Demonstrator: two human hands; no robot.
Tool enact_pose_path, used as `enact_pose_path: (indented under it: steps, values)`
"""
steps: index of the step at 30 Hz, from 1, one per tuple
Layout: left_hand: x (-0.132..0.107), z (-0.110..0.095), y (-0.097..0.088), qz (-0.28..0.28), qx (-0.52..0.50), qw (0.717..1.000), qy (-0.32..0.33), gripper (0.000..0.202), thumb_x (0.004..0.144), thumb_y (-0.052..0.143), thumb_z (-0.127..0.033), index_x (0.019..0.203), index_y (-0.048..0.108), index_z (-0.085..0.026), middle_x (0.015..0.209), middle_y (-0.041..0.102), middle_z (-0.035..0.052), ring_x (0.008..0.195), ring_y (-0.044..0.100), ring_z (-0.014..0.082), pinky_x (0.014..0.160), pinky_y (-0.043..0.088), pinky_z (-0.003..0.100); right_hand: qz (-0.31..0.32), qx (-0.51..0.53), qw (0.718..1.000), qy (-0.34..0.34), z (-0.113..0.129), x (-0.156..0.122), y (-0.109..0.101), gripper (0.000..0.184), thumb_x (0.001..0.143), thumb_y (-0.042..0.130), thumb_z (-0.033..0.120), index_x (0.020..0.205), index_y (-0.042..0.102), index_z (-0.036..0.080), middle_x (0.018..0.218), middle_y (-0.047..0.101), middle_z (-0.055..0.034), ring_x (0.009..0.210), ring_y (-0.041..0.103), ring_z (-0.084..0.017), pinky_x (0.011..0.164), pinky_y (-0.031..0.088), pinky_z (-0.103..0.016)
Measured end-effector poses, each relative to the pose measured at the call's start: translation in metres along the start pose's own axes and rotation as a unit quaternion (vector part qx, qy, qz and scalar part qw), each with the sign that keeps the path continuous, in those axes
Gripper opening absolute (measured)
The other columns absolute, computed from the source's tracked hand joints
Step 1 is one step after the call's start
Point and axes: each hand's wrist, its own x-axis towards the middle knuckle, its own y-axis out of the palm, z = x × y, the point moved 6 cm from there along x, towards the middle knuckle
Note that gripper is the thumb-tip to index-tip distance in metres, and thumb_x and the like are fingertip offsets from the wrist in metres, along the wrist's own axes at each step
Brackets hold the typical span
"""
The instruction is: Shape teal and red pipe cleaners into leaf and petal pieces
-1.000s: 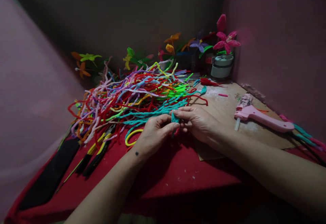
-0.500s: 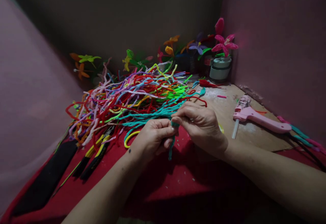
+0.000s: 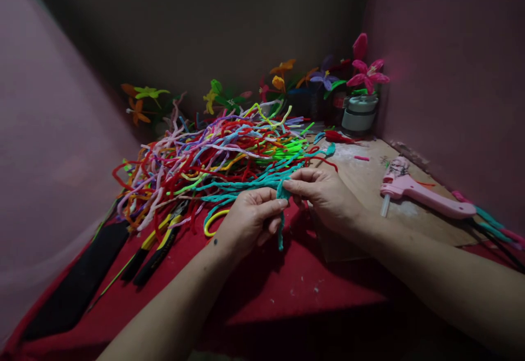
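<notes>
My left hand [image 3: 258, 216] pinches a teal pipe cleaner [image 3: 281, 235] between thumb and fingers, with its tail hanging below. From the other side, my right hand [image 3: 322, 188] grips the looped upper part of the same piece with thumb and index finger. Both hands are close together above the front of the red-covered table [image 3: 295, 279]. Just behind them lie several loose teal pipe cleaners [image 3: 241, 185] at the edge of a big multicoloured pile [image 3: 205, 153]. A yellow scissors handle [image 3: 211, 223] shows beside my left hand.
Yellow-and-black pliers [image 3: 158, 246] and a black flat item [image 3: 82, 279] lie at left. On a brown board [image 3: 353, 172] at right rests a pink glue gun [image 3: 422, 194]. Pipe-cleaner flowers [image 3: 369, 75] and a grey-green container [image 3: 360, 114] stand along the back.
My right fingers have opened out slightly and shifted right, showing more of the teal loop at the top. My left hand keeps its pinch. The whole view has moved a little.
</notes>
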Motion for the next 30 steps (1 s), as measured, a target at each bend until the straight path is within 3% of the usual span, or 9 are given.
enact_pose_path:
  steps: [5, 16, 22, 25, 30]
  values:
    - [-0.001, -0.003, 0.004, -0.004, 0.060, 0.998, 0.013, 0.027, 0.074, 0.056, -0.030, 0.054, 0.043, -0.016, 0.041, 0.047, -0.0053, 0.027, 0.030, 0.0028, 0.028, 0.019, 0.016, -0.008, 0.008, 1.000, -0.006, -0.002, 0.000, 0.000, 0.024, 0.072, 0.060, 0.032, 0.057, 0.051, 0.016, 0.050, 0.046, 0.0048, 0.045, 0.038, -0.006, 0.045, 0.028, -0.022]
    - [-0.001, -0.001, 0.013, 0.032, 0.088, 0.996, 0.005, 0.019, 0.076, 0.053, -0.026, 0.060, 0.046, -0.016, 0.040, 0.040, -0.0075, 0.028, 0.029, 0.0029, 0.028, 0.019, 0.015, -0.036, 0.082, 0.996, 0.024, -0.022, 0.002, 0.001, 0.029, 0.071, 0.061, 0.034, 0.053, 0.046, 0.017, 0.042, 0.037, 0.0072, 0.038, 0.029, -0.005, 0.040, 0.019, -0.022]
    - [-0.002, 0.000, 0.006, 0.037, 0.075, 0.996, 0.017, 0.018, 0.078, 0.051, -0.028, 0.064, 0.048, -0.015, 0.047, 0.047, -0.0049, 0.030, 0.033, 0.0038, 0.028, 0.024, 0.016, 0.026, 0.079, 0.996, 0.037, -0.018, 0.002, 0.006, 0.029, 0.074, 0.058, 0.039, 0.058, 0.050, 0.016, 0.048, 0.044, 0.0049, 0.041, 0.036, -0.006, 0.042, 0.026, -0.022]
    - [-0.003, -0.001, 0.000, 0.026, 0.060, 0.997, 0.028, 0.020, 0.077, 0.053, -0.032, 0.067, 0.049, -0.015, 0.050, 0.049, -0.0043, 0.031, 0.036, 0.0034, 0.030, 0.025, 0.016, 0.051, 0.081, 0.995, 0.036, -0.015, 0.001, 0.008, 0.022, 0.070, 0.063, 0.034, 0.063, 0.054, 0.015, 0.053, 0.048, 0.0042, 0.045, 0.040, -0.006, 0.046, 0.030, -0.022]
    - [-0.002, -0.004, -0.004, 0.019, 0.059, 0.998, 0.031, 0.019, 0.076, 0.056, -0.033, 0.077, 0.051, -0.014, 0.057, 0.056, -0.0017, 0.037, 0.047, 0.0057, 0.034, 0.029, 0.016, 0.028, 0.078, 0.996, 0.041, -0.013, 0.000, 0.007, 0.016, 0.063, 0.068, 0.023, 0.066, 0.055, 0.015, 0.056, 0.050, 0.0044, 0.046, 0.042, -0.006, 0.047, 0.031, -0.022]
